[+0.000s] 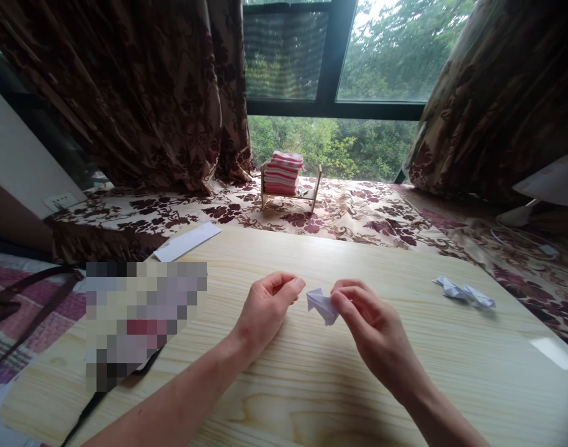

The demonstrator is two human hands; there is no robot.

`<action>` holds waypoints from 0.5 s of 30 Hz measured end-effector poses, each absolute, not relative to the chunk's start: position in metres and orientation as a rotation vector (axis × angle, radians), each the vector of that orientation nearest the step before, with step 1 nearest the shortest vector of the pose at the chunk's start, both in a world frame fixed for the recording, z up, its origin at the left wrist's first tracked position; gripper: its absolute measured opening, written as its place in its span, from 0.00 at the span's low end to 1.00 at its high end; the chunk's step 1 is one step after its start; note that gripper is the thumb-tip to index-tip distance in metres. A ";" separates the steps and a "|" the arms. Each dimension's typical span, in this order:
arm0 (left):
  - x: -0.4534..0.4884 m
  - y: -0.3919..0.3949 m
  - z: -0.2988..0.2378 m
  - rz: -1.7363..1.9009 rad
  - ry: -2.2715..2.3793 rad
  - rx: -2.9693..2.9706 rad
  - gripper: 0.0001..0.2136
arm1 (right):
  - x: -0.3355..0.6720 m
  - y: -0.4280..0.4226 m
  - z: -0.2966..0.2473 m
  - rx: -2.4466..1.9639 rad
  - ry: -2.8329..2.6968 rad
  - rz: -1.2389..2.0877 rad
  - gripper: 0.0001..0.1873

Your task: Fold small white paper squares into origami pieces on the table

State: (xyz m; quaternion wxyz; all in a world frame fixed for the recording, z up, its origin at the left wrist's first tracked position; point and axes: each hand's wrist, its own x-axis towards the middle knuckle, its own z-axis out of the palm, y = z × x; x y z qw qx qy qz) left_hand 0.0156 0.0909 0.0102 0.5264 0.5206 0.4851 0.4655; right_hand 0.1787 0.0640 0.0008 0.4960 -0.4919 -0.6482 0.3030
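Over the middle of the table, my right hand (374, 329) pinches a small piece of folded white paper (324, 305) between thumb and fingers. Its sides are creased into pointed flaps. Just left of the paper is my left hand (270, 307), its fingers curled and its thumb pressed against them; no object shows in it, and a narrow gap parts it from the paper. Farther right on the table lie more folded white paper pieces (465, 292) with similar pointed corners, close together.
The pale wood-grain table (246, 397) has a flat white paper strip (188, 242) at its far left edge. A blurred-out patch (144, 323) covers items on the left. Beyond, a small wooden stand (315, 189) holds folded pink-striped cloths (284, 174). A white lamp (551, 180) stands far right.
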 end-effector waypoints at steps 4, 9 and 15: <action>0.016 0.089 0.008 1.140 1.092 1.486 0.11 | 0.181 0.069 0.005 -1.234 -1.299 1.209 0.17; 0.017 0.087 0.009 1.179 1.027 1.713 0.11 | 0.186 0.075 0.012 -1.277 -1.141 1.204 0.18; 0.013 0.099 -0.001 1.163 1.214 1.584 0.11 | 0.257 0.060 0.014 -1.540 -0.967 0.988 0.21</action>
